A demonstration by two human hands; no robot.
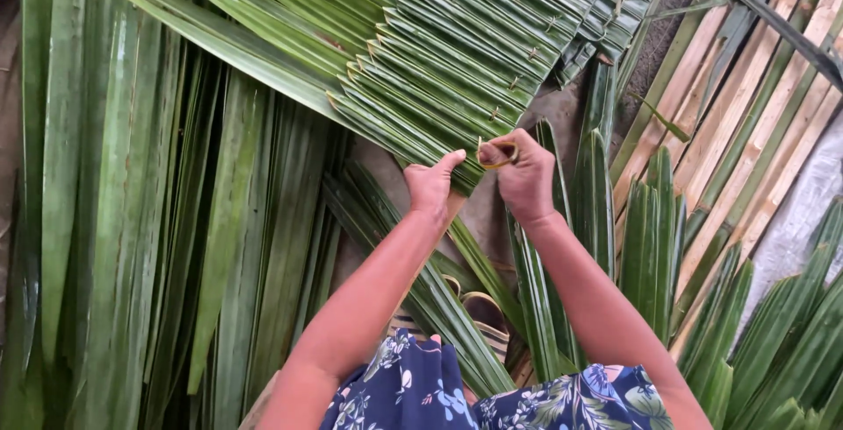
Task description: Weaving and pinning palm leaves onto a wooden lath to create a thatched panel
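Hands (pixel 479 180), two, on one leaf panel (pixel 457 52)

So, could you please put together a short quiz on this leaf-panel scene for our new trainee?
1. True or false: the left hand pinches the folded edge of the leaf panel.
2. Which hand holds the thin bent strip? A) left B) right C) neither
3. What lies on the ground between the forearms, close to the body?

Key
1. True: its thumb presses on the panel's lower corner.
2. B: the right hand is closed on the strip, right beside the panel's edge.
3. A sandal, partly hidden under the loose palm leaves.
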